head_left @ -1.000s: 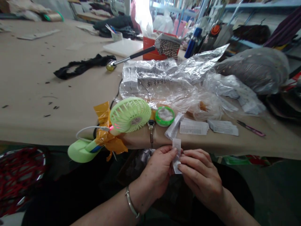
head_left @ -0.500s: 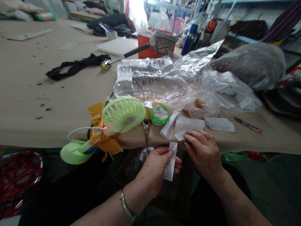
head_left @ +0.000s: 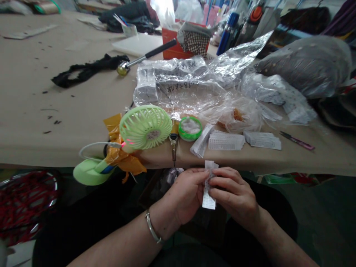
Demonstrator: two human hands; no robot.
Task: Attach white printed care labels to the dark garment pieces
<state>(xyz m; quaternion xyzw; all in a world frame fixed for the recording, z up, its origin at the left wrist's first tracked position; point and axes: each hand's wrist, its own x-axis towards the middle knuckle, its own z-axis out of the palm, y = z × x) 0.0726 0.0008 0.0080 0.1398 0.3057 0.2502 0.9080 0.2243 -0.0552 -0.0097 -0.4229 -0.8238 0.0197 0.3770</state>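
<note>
Printed white labels are pinched between both hands, just in front of the table edge. My left hand grips them from the left, thumb near their upper part. From the right, my right hand closes its fingers on the same labels; its thumb is hidden. Beyond the hands, a fanned row of printed labels lies on the table. One more label stack is to its right, and a slanted bundle of strips to its left. A green round tub with white filling stands behind that bundle.
A green fan is taped at the table edge, beside a soldering-iron-like tool. Clear plastic bags spread behind. A hammer and black cloth lie further back; a pink-handled cutter or pen lies right.
My right hand has drawn back from the fanned row to my left hand, and a second label now overlaps the first. The camera view has shifted slightly.
</note>
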